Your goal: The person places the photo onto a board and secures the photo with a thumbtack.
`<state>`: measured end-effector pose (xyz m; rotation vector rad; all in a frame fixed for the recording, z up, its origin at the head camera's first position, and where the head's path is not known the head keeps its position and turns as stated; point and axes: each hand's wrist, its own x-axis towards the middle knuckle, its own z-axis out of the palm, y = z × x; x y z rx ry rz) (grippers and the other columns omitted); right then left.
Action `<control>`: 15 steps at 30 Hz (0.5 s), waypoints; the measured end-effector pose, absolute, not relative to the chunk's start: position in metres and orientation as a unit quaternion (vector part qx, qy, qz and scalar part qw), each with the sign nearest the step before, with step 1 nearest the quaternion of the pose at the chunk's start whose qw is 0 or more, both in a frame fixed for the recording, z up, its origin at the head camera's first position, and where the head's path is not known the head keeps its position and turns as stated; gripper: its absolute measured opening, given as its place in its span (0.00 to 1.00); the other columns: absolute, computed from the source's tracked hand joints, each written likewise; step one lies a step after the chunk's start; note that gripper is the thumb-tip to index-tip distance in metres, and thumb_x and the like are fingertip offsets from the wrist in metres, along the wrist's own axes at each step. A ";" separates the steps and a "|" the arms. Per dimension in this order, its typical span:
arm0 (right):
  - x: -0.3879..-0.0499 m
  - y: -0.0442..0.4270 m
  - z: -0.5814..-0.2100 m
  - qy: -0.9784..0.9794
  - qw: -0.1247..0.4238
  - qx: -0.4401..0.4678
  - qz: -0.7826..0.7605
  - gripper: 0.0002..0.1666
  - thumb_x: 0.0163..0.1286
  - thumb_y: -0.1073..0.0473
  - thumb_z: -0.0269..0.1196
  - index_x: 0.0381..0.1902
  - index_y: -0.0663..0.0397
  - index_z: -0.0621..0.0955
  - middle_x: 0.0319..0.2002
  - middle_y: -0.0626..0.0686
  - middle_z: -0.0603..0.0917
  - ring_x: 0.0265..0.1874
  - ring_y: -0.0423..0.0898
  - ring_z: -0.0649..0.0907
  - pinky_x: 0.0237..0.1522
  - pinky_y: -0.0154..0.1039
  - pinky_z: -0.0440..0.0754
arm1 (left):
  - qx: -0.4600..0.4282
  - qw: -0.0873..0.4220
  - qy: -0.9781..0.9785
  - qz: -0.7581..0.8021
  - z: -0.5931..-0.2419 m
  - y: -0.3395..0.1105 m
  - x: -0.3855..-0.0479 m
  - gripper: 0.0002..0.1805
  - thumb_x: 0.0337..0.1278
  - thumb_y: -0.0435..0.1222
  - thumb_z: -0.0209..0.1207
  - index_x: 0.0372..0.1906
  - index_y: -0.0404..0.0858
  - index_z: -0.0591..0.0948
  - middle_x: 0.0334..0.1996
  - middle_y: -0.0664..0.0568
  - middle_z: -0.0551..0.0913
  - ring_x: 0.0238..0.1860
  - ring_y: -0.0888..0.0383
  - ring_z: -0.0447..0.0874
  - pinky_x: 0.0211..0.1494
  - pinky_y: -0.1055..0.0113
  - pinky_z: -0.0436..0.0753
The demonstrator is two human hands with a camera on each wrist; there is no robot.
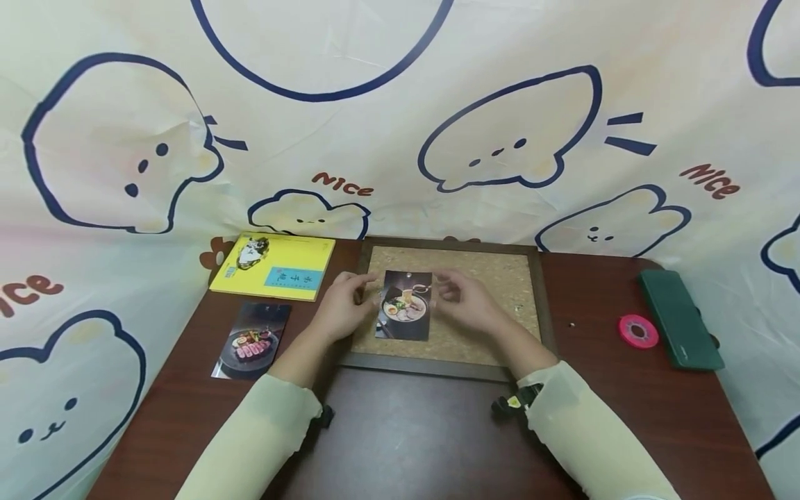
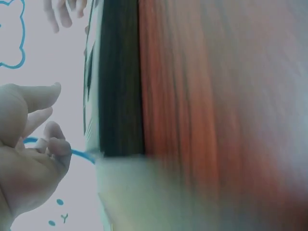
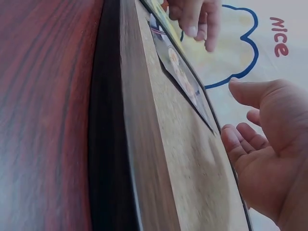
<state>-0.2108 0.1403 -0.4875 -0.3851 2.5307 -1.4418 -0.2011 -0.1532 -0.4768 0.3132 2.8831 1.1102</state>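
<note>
A photo card (image 1: 406, 326) of a noodle bowl lies on the left half of a framed cork board (image 1: 500, 267). A small pale dot, perhaps a pin head, shows near its top edge. In the right wrist view the card (image 3: 179, 67) stands slightly off the cork along its near side. My left hand (image 1: 342, 305) is beside the card's left edge, thumb and fingers apart with nothing between them. On the other side, my right hand (image 1: 467, 302) hovers by the right edge, fingers loosely bent and holding nothing. Both hands appear clear of the card in the right wrist view.
Left of the board are a yellow book (image 1: 294, 253) and a second food photo (image 1: 269, 323). To the right lie a tiny pin-like bit (image 1: 571, 324), a pink ring-shaped case (image 1: 638, 332) and a green box (image 1: 678, 319). A patterned cloth wall (image 1: 400, 139) closes off the back.
</note>
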 end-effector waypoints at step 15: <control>-0.174 0.194 -0.479 0.874 0.043 -0.175 -0.452 0.39 0.69 0.57 0.72 0.75 0.56 0.71 0.63 0.61 0.79 0.53 0.54 0.83 0.56 0.53 0.82 | 0.062 -0.009 0.936 0.348 -0.457 -0.231 -0.166 0.24 0.69 0.39 0.65 0.67 0.39 0.80 0.60 0.40 0.78 0.55 0.41 0.80 0.53 0.44 0.81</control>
